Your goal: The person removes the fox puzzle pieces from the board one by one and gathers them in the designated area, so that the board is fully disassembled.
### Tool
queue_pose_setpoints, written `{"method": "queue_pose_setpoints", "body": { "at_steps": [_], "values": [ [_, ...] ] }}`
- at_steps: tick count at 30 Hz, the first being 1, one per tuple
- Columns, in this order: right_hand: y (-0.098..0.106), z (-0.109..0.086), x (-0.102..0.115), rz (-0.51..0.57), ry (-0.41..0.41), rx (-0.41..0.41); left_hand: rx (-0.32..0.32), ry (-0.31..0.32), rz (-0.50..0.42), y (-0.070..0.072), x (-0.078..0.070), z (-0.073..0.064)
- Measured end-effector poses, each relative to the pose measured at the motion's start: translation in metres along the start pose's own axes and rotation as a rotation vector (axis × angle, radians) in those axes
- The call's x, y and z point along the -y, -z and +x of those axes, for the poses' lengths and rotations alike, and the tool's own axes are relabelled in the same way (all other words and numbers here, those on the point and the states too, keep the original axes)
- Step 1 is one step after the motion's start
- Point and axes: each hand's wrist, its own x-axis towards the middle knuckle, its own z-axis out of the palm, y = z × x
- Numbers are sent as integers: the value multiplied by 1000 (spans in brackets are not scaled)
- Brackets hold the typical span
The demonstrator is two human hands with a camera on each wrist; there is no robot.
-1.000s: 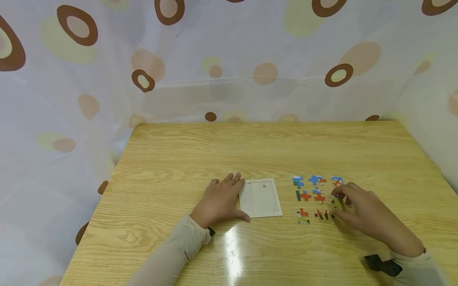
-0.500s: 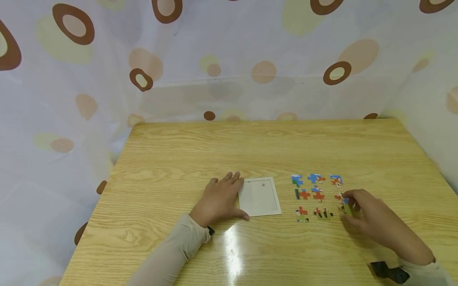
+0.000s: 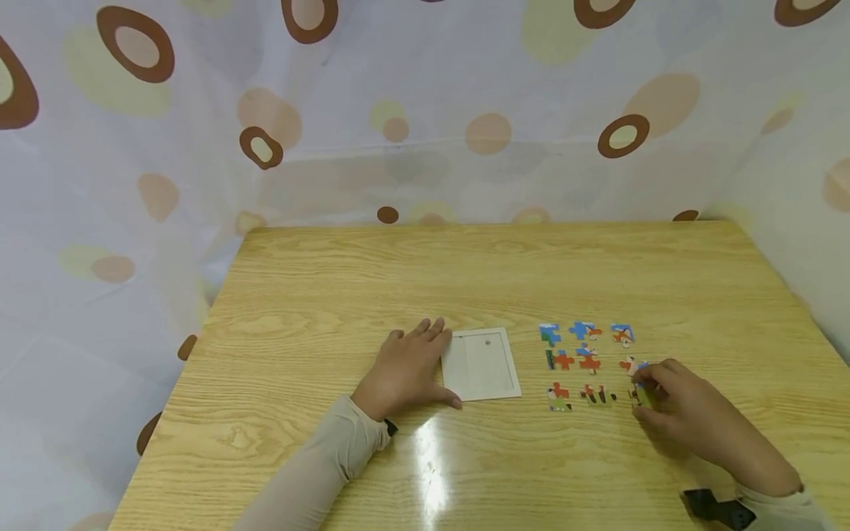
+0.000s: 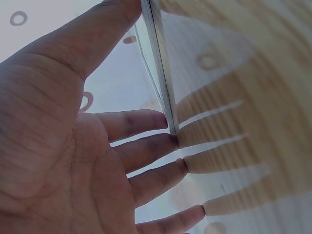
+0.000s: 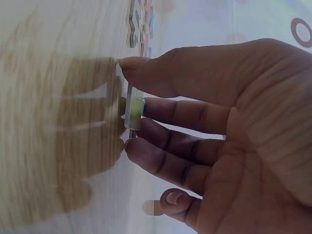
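Note:
My left hand (image 3: 405, 372) lies at the left side of a shallow white puzzle tray (image 3: 481, 365). Its fingers are stretched out, and thumb and fingertips touch the tray's edge (image 4: 161, 68) in the left wrist view. Over to the right, my right hand (image 3: 693, 413) pinches a green puzzle piece (image 3: 643, 396) between thumb and fingers at the tabletop. In the right wrist view this piece (image 5: 136, 109) lies almost flat against the wood, partly behind the fingers. A white, brown and blue puzzle piece (image 3: 627, 364) sits just beyond the fingertips, partly covered.
Several more puzzle pieces lie in loose rows between tray and right hand, among them a blue-green corner piece (image 3: 549, 333), a red piece (image 3: 563, 360) and a red-and-green piece (image 3: 559, 397). The wooden table (image 3: 372, 276) meets a patterned curtain (image 3: 425, 110) behind.
My right hand has shifted right with the green piece and brought it down at the right end of the near row. My left hand has stayed at the tray.

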Motion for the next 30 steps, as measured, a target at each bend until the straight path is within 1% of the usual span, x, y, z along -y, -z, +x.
{"method": "queue_pose_setpoints", "body": {
  "at_steps": [8, 15, 18, 22, 24, 28, 30],
  "values": [
    [-1, 1, -3, 1, 22, -4, 5, 11, -19, 0, 0, 1],
    [6, 8, 2, 23, -55, 77, 8, 18, -29, -2, 2, 4],
    [8, 13, 6, 31, -45, 63, 15, 12, -50, -2, 5, 5],
    [5, 21, 13, 42, 22, 5, 3, -2, -82, -3, 10, 4],
    [2, 26, 18, 35, 75, -32, -12, -10, -92, -3, 11, 3],
    [-4, 40, 30, -6, 176, -110, -46, -18, -110, -2, 12, 3],
    [-4, 49, 38, -26, 208, -138, -50, -16, -120, -2, 12, 3]
  ]
}}
